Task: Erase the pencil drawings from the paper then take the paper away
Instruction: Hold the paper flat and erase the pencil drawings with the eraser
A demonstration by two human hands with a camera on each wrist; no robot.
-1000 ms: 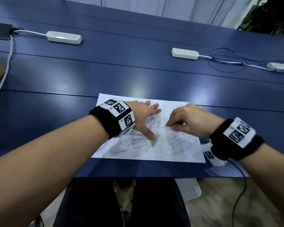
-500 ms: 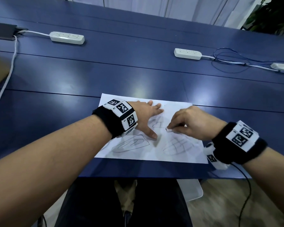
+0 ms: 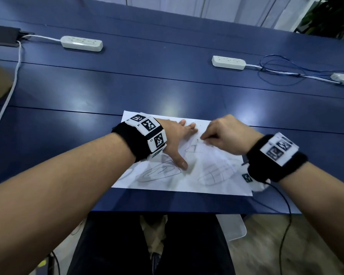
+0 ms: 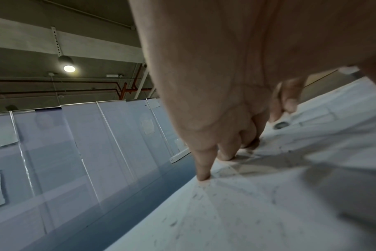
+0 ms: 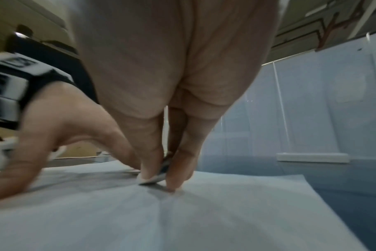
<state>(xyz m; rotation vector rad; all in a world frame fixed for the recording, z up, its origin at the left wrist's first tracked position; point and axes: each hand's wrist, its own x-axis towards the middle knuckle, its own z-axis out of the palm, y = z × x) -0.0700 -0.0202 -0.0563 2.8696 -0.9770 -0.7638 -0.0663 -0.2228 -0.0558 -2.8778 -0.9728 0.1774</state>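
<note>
Since half a second ago, the right hand (image 3: 224,133) has slid its small white eraser (image 5: 155,178) a little toward the far edge of the sheet, while the left hand (image 3: 175,139) stays planted. One white rectangular sheet of paper (image 3: 187,181) lies flat on the dark blue table (image 3: 167,86), its near edge close to the table's near edge. Three pencil drawings show: a small triangle-like sketch (image 3: 191,148) between the hands, a leaf-shaped outline (image 3: 159,171) at near left, and a ribbed oval (image 3: 216,173) at near right. The left hand presses the paper with fingers straight and spread. The right hand's thumb and fingers pinch the eraser, whose tip touches the paper just beyond the small sketch. Grey crumbs (image 4: 200,195) speckle the sheet. Two white power strips (image 3: 81,43) (image 3: 228,62) lie well apart on the far table, with broad bare blue surface between them and the paper
</note>
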